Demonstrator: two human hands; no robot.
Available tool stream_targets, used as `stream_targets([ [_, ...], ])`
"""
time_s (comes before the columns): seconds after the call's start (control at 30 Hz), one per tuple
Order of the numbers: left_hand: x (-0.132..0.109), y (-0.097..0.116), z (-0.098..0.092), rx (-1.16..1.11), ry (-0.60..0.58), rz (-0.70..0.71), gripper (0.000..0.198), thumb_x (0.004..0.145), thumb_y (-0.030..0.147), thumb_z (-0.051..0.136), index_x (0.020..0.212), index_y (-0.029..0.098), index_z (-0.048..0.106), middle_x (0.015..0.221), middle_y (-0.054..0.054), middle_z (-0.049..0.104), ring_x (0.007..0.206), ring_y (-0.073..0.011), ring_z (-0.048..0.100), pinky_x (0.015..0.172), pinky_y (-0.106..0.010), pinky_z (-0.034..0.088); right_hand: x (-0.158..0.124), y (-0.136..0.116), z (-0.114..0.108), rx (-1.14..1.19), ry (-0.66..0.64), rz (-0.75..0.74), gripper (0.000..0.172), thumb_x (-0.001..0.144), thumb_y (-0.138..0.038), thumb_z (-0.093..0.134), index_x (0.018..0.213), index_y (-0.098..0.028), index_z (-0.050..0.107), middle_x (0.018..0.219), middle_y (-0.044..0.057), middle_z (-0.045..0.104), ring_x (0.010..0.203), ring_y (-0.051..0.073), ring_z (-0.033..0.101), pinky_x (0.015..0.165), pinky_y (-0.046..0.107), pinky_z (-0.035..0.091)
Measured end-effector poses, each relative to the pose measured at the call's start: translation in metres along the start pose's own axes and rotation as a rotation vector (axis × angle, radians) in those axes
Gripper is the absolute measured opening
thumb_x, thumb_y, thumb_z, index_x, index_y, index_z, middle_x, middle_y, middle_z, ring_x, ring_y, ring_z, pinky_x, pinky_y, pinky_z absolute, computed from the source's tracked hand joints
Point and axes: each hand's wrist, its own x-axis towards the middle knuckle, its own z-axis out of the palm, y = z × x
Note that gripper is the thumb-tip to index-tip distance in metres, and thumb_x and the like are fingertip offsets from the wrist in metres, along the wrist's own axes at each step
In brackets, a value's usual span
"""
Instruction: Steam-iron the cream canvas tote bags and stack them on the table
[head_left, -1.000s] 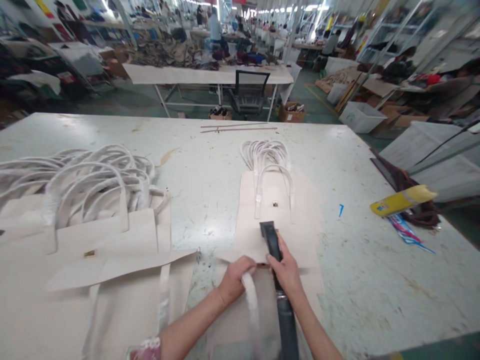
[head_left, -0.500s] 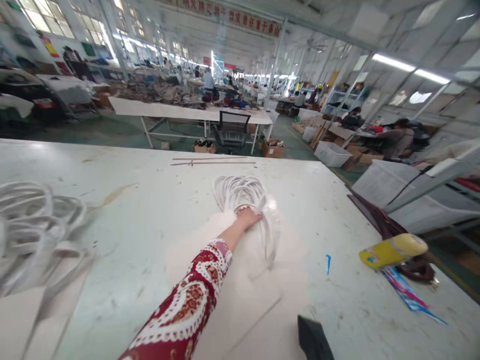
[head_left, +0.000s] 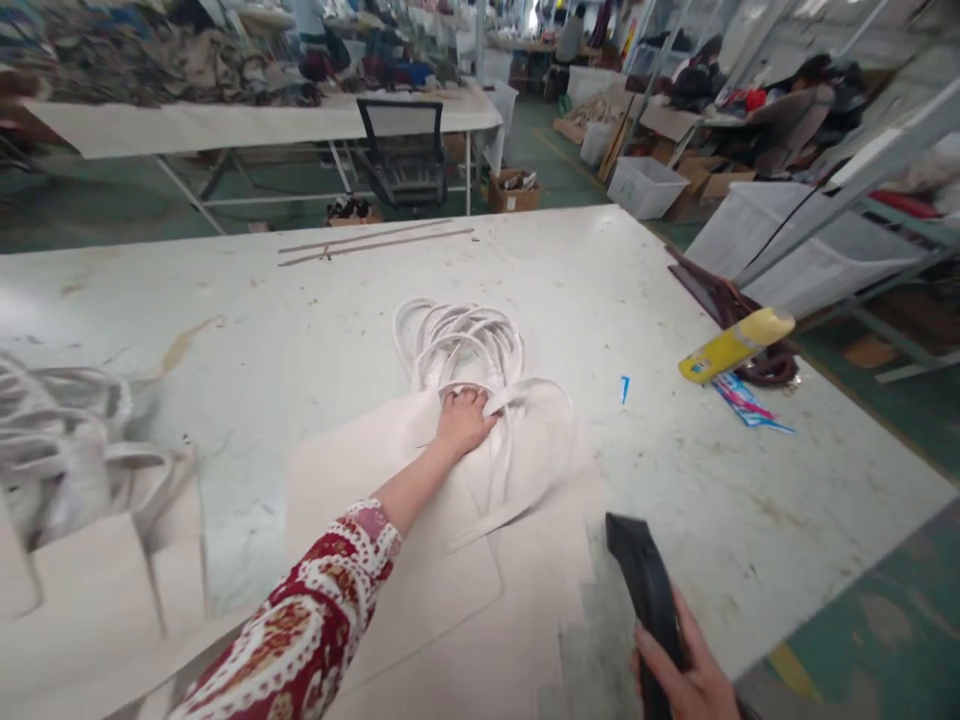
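Note:
My left hand (head_left: 463, 422) lies on cream fabric pieces (head_left: 442, 590) on the white table, its fingers somewhat spread at the top edge. Looped whitish cord handles (head_left: 469, 335) fan out just beyond my fingertips. Another flat strap loop (head_left: 540, 490) curves over the fabric at the right of that hand. My right hand (head_left: 686, 665), at the lower right, is wrapped round a black handheld tool (head_left: 649, 580) with a wedge-shaped end. The tool is held beside the fabric's right edge; its exact kind is unclear.
More cream pieces with handles (head_left: 82, 540) are heaped at the left. On the right lie a yellow spray can (head_left: 735, 345), a blue-and-pink packet (head_left: 750, 405) and dark brown straps (head_left: 724, 300). Thin brown strips (head_left: 375, 243) lie near the far edge. A black office chair (head_left: 401, 150) stands beyond.
The view has tipped down towards the table. My right hand has come into view with the black tool. The strap loop that was blurred beside my left hand now rests on the fabric.

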Motion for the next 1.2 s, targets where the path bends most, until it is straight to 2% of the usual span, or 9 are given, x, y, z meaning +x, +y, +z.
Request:
stream_targets([
  [0.2, -0.084, 0.001, -0.041, -0.268, 0.042, 0.176, 0.043, 0.084, 0.028, 0.038, 0.124, 0.014, 0.041, 0.133, -0.01, 0.037, 0.123, -0.0204, 0.03, 0.102, -0.033, 0.021, -0.054, 0.013, -0.02, 0.015, -0.052, 0.032, 0.083, 0.067, -0.049, 0.056, 0.137, -0.021, 0.022, 0.063, -0.002, 0.063, 0.053, 0.018, 0.058, 0.051, 0.028, 0.048],
  [0.37, -0.168, -0.041, -0.086, -0.101, -0.349, 0.577, 0.074, 0.054, 0.036, 0.071, 0.122, 0.024, 0.043, 0.122, -0.008, 0.047, 0.113, -0.0267, 0.038, 0.102, -0.042, 0.015, -0.099, 0.024, -0.008, 0.103, -0.091, 0.071, 0.086, 0.067, -0.048, 0.057, 0.138, -0.021, 0.018, 0.05, -0.005, 0.058, 0.045, 0.018, 0.054, 0.044, 0.027, 0.043],
  [0.53, -0.188, -0.065, -0.095, -0.061, -0.437, 0.398, 0.01, 0.06, 0.021, 0.062, 0.07, 0.019, 0.059, 0.069, -0.004, 0.059, 0.079, -0.0203, 0.052, 0.085, -0.033, 0.034, -0.134, 0.038, 0.015, 0.159, -0.124, 0.032, 0.081, 0.07, -0.045, 0.057, 0.137, -0.022, 0.019, 0.05, -0.005, 0.056, 0.045, 0.016, 0.052, 0.044, 0.026, 0.042],
  [0.63, -0.175, -0.06, -0.101, -0.121, -0.378, 0.28, 0.013, 0.072, 0.028, 0.052, 0.07, 0.018, 0.059, 0.065, -0.002, 0.058, 0.069, -0.0177, 0.053, 0.07, -0.027, 0.038, -0.142, 0.04, 0.021, 0.183, -0.126, 0.019, 0.082, 0.07, -0.044, 0.057, 0.138, -0.018, 0.017, 0.049, -0.005, 0.056, 0.044, 0.016, 0.052, 0.044, 0.026, 0.041],
  [0.73, -0.191, -0.041, -0.099, -0.157, -0.169, -0.002, 0.032, 0.083, 0.037, 0.036, 0.084, 0.014, 0.059, 0.075, -0.004, 0.06, 0.074, -0.0188, 0.054, 0.066, -0.027, 0.04, -0.138, 0.042, 0.019, 0.191, -0.123, -0.005, 0.081, 0.071, -0.043, 0.058, 0.137, -0.019, 0.019, 0.049, -0.005, 0.056, 0.045, 0.017, 0.053, 0.044, 0.027, 0.042],
  [0.87, -0.277, -0.016, -0.067, -0.151, 0.001, -0.243, 0.04, 0.086, 0.04, 0.032, 0.097, 0.01, 0.055, 0.088, -0.011, 0.06, 0.084, -0.0222, 0.055, 0.071, -0.031, 0.043, -0.119, 0.044, 0.016, 0.17, -0.137, -0.045, 0.081, 0.069, -0.042, 0.06, 0.137, -0.022, 0.021, 0.048, -0.005, 0.056, 0.042, 0.017, 0.053, 0.042, 0.028, 0.043],
  [1.03, -0.366, 0.001, -0.031, -0.159, -0.08, 0.01, 0.047, 0.072, 0.052, 0.054, 0.102, 0.016, 0.052, 0.101, -0.01, 0.054, 0.093, -0.0239, 0.05, 0.082, -0.035, 0.04, -0.1, 0.035, 0.023, 0.094, -0.207, -0.106, 0.082, 0.067, -0.042, 0.059, 0.137, -0.022, 0.021, 0.047, -0.005, 0.057, 0.04, 0.016, 0.051, 0.041, 0.026, 0.042],
  [1.13, -0.362, 0.009, -0.039, -0.125, -0.127, 0.057, 0.04, 0.075, 0.041, 0.054, 0.109, 0.02, 0.05, 0.109, -0.01, 0.05, 0.101, -0.0241, 0.046, 0.088, -0.037, 0.036, -0.101, 0.025, 0.025, 0.076, -0.262, -0.133, 0.082, 0.068, -0.042, 0.057, 0.138, -0.02, 0.02, 0.048, -0.005, 0.056, 0.042, 0.016, 0.052, 0.041, 0.026, 0.043],
  [1.2, -0.342, 0.011, -0.049, -0.079, -0.108, 0.076, 0.059, 0.07, 0.038, 0.06, 0.123, 0.024, 0.039, 0.125, -0.01, 0.04, 0.117, -0.0273, 0.034, 0.097, -0.043, 0.025, -0.107, 0.019, 0.024, 0.04, -0.287, -0.147, 0.078, 0.07, -0.042, 0.056, 0.137, -0.022, 0.021, 0.049, -0.006, 0.056, 0.043, 0.015, 0.052, 0.042, 0.026, 0.043],
])
